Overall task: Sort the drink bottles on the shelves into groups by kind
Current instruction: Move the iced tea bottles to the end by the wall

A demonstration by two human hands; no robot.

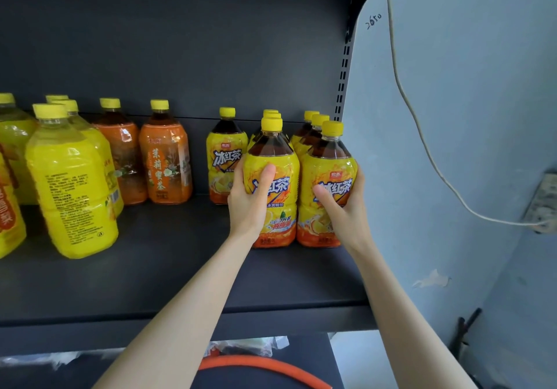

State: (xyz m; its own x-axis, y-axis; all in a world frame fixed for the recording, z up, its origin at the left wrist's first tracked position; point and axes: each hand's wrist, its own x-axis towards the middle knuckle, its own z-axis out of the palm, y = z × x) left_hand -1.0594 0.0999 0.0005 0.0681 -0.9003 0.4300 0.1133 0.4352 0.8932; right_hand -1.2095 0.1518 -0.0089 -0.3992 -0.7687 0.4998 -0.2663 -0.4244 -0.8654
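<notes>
At the far left a yellow juice bottle is cut off by the frame edge. Just beside it stands a large juice bottle with its back label facing out, the print too small to read; more yellow-capped juice bottles crowd behind it, mostly hidden. Next come two orange-labelled tea bottles, upright near the back of the dark shelf.

Right of them a lone iced tea bottle stands apart. The left hand has its grip clamped on the front-left iced tea bottle, thumb across the label and the other fingers hidden behind it. Touching that bottle, the front-right iced tea bottle is clamped in the grip of the right hand, whose fingers wrap round the far side out of sight. Both bottles stand upright on the shelf at its right end. Behind each, more iced tea bottles show only their yellow caps.

Below the shelf an orange hoop is partly covered by the forearms. On the wall a cable runs down to a power strip, cut off by the right edge.
</notes>
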